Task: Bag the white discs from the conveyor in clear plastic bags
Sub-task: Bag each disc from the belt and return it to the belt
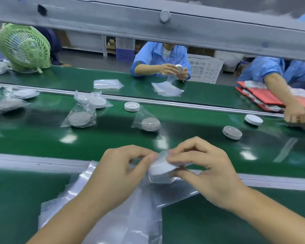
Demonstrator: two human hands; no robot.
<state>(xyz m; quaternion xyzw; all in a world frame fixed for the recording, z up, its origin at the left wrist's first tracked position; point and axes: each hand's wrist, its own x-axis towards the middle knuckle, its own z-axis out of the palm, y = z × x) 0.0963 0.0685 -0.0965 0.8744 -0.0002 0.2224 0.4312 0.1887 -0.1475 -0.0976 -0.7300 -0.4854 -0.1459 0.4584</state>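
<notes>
A white disc sits partly inside a clear plastic bag held over the near edge of the green conveyor. My left hand pinches the bag's left side. My right hand grips the bag and disc from the right. Loose white discs lie on the belt: one at centre, two at right. Bagged discs rest on the belt further left.
A heap of empty clear bags lies under my hands on the near table. Across the belt two people in blue coats work; more bags, red trays, a white crate and a green fan stand there.
</notes>
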